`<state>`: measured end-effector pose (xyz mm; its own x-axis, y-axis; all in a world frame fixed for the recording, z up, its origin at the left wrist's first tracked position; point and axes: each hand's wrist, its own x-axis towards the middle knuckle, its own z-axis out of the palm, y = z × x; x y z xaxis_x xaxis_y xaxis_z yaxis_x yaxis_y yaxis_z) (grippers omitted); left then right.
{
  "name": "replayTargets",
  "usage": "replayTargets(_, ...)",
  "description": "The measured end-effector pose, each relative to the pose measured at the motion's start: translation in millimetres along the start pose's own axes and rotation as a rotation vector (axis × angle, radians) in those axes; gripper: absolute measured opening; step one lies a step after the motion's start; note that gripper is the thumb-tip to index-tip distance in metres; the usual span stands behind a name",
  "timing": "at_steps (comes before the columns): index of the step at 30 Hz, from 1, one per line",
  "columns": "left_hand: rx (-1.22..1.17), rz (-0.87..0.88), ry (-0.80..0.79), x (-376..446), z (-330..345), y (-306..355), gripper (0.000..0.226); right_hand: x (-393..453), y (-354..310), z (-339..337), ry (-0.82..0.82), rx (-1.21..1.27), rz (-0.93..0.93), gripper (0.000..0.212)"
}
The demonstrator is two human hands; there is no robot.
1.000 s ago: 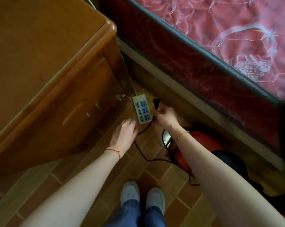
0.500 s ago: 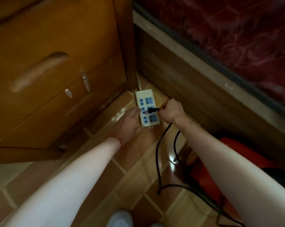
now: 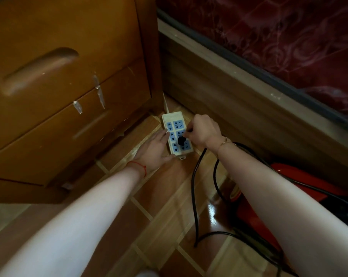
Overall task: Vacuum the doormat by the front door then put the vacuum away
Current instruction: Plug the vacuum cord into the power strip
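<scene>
Tiled floor by bed | plug (image 3: 181,140) now seated in power strip (image 3: 177,134) | left hand (image 3: 155,150) flat, steadying strip | right hand (image 3: 204,130) loosely curled beside plug | vacuum (image 3: 301,182) likely powered.

The floor (image 3: 169,206) was glossy brown tile with pale grout lines. A power strip (image 3: 176,134) lay on it at twelve o'clock, in the corner between the cabinet (image 3: 69,86) and the bed frame (image 3: 239,100). A black cord (image 3: 195,196) looped across the tiles toward three o'clock, where a red vacuum (image 3: 255,212) sat against the bed frame.
</scene>
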<state>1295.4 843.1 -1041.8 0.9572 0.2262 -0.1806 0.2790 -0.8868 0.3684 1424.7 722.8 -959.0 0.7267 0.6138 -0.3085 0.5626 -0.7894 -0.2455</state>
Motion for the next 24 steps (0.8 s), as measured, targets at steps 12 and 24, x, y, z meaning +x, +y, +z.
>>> replayTargets(12,-0.013,0.016,0.004,1.2,0.2,-1.6,0.086,-4.6,-9.9,16.3,0.042,-0.221,-0.28,0.018)
replayTargets(24,-0.05,0.04,0.048,2.5,1.6,-7.9,0.086,2.1,-28.9,-6.8,-0.085,-0.36,-0.346,0.023)
